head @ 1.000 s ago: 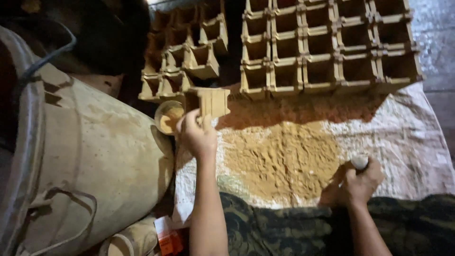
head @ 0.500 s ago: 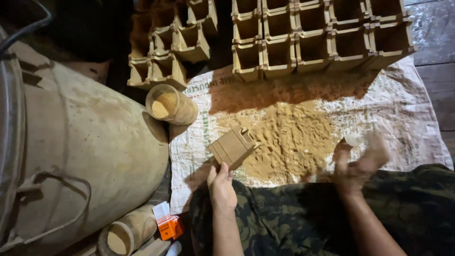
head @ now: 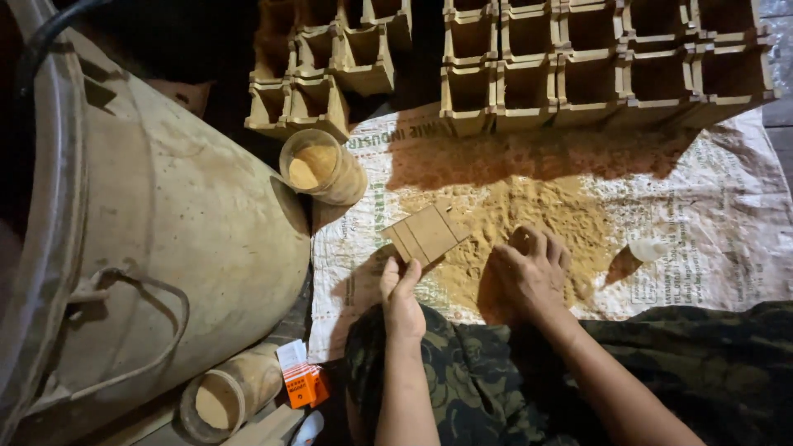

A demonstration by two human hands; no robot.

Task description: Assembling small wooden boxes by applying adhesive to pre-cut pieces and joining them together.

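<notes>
Large dusty drum (head: 165, 248), orange box (head: 301, 384), stacked square moulds (head: 611, 74).

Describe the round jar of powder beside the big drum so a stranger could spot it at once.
Start at the big dusty drum lying on its side at the left. Just off its upper right edge, at the corner of the printed sack, stands the clear round jar, partly filled with tan powder. Unlike the square moulded pots behind it, it is round and see-through.
</notes>
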